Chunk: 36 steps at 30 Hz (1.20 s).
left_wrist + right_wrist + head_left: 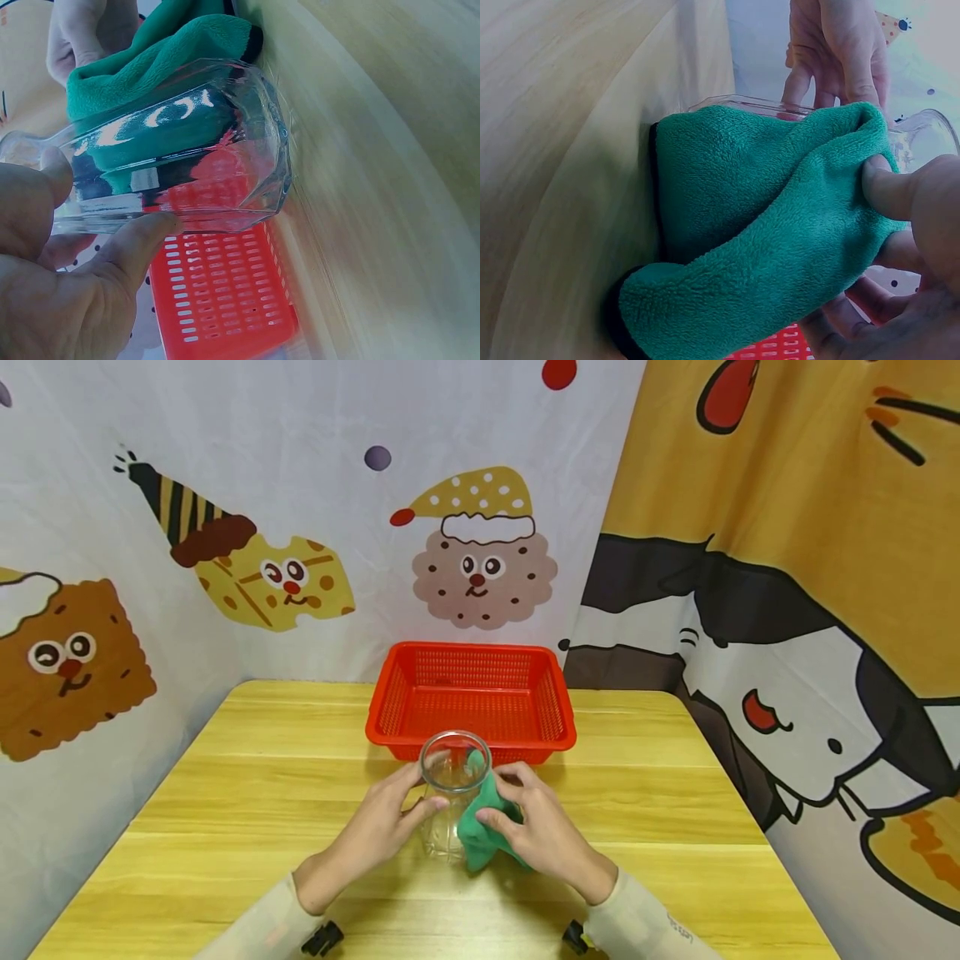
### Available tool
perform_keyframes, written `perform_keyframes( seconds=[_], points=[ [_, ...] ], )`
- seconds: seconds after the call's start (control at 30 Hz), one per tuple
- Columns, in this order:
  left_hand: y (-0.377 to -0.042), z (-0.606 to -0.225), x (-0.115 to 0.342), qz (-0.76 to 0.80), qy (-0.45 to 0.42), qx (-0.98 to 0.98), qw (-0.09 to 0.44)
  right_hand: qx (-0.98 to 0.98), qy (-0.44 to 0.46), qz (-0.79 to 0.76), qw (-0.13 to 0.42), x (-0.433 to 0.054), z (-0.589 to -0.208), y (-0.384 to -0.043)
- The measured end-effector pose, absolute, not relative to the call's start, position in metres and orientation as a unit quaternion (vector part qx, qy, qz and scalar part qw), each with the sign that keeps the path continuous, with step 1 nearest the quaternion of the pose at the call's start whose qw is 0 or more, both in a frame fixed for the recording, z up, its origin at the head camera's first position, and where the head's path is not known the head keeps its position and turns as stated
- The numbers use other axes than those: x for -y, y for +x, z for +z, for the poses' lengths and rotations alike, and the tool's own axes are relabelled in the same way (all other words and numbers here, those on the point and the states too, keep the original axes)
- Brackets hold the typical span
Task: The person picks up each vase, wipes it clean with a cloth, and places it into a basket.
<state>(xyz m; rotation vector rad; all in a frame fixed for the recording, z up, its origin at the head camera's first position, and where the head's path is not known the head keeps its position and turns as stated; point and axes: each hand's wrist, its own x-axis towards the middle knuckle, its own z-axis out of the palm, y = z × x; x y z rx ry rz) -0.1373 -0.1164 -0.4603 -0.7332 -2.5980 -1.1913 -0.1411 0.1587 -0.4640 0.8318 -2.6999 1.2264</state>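
Note:
A clear glass jar (444,827) with a wide round mouth stands upright at the middle of the table. My left hand (384,814) grips its left side, thumb in front and fingers behind; the left wrist view shows the thumb and fingers (139,244) against the faceted glass. On the other side, my right hand (542,822) holds a green cloth (486,828) against the jar. In the right wrist view the thumb pinches the plush cloth (780,217), which has a dark edge and drapes down over the glass, hiding much of the jar.
A red perforated plastic basket (471,745) sits right behind the jar, toward the back of the wooden table (300,752). Printed cartoon curtains (300,410) hang behind and at both sides of the table.

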Motion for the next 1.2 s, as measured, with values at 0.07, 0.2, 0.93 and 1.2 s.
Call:
perform_keyframes(
  seconds=[0.07, 0.2, 0.93, 1.2],
  points=[
    [-0.1373, -0.4603, 0.1163, -0.403, -0.247, 0.876, 0.094, 0.877, 0.272, 0.395, 0.028, -0.1592, -0.4644, -0.1416],
    [-0.1372, -0.4606, 0.1165, -0.406, -0.247, 0.875, 0.092, 0.880, 0.276, 0.386, 0.027, -0.1600, -0.4651, -0.1428],
    [-0.1381, -0.4603, 0.1163, -0.406, -0.246, 0.875, 0.094, 0.895, 0.279, 0.349, -0.013, -0.1663, -0.4676, -0.1480],
    [-0.1359, -0.4617, 0.1159, -0.409, -0.245, 0.874, 0.094, 0.899, 0.277, 0.339, -0.024, -0.1675, -0.4719, -0.1482]
  ],
)
